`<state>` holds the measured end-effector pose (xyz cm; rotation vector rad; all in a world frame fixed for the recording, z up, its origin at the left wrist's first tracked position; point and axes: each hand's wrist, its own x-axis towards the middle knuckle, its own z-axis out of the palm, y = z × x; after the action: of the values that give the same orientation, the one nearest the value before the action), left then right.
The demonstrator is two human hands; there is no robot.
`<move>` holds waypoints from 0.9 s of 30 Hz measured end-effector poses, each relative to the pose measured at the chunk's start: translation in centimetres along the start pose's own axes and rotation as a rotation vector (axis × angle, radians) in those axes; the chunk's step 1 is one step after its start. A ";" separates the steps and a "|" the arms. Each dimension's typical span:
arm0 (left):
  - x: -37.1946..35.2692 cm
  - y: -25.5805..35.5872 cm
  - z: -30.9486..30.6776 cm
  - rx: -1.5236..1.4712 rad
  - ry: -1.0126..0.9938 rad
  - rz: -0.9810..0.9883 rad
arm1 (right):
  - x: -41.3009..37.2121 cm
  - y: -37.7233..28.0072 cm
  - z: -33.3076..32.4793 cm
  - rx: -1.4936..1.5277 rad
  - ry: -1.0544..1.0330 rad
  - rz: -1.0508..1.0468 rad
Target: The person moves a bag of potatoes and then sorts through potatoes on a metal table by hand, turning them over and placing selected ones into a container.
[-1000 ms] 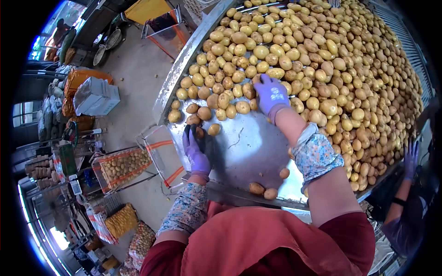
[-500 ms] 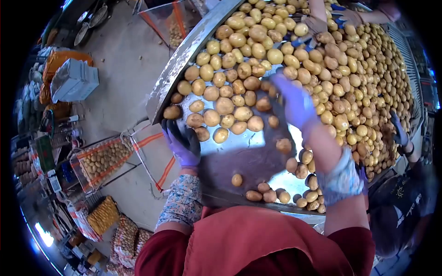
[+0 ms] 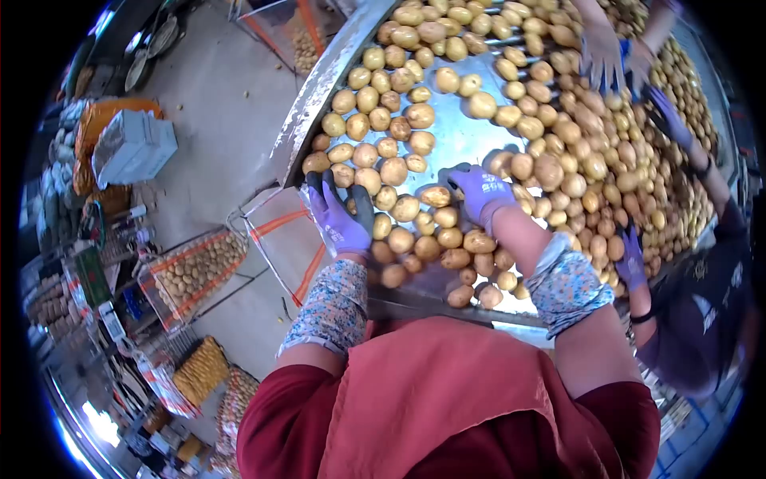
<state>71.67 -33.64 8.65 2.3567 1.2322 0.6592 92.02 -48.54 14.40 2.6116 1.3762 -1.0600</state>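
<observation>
- Loose potatoes (image 3: 460,296) lie at the near edge of the desk (image 3: 461,137).
- My left hand (image 3: 339,217), open and flat, is at the left rim, touching potatoes.
- My right hand (image 3: 481,191), open, rests on potatoes just to the right.
- Far right, a co-worker's hand (image 3: 600,56) is among the potatoes.

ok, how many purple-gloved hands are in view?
4. Left hand at the table's left rim, right hand on the potatoes, one co-worker's hand at the near right edge, another farther up that side. Paler-gloved hands at the top aren't counted; others may be hidden.

No readable text, no numbers (all blurred)
</observation>
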 end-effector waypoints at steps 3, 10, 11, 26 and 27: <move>-0.2 -0.1 -0.2 -0.045 0.008 0.104 | -3.5 1.0 4.1 0.185 0.217 0.127; 4.9 7.9 1.7 0.388 -0.601 0.901 | -19.9 0.8 5.8 1.355 0.474 0.084; 5.1 6.4 3.2 0.365 -0.417 0.947 | -22.5 0.1 7.9 1.655 0.522 0.042; -19.4 19.2 -6.0 -0.650 -1.498 1.691 | -35.3 -8.6 23.8 1.440 1.423 0.009; -20.0 19.7 -7.3 -0.598 -1.528 1.663 | -37.1 -8.8 24.2 1.410 1.354 0.147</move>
<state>70.25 -59.93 20.89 1.8162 -1.4114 -0.4584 57.69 -77.45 19.25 4.7649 -0.0557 0.1920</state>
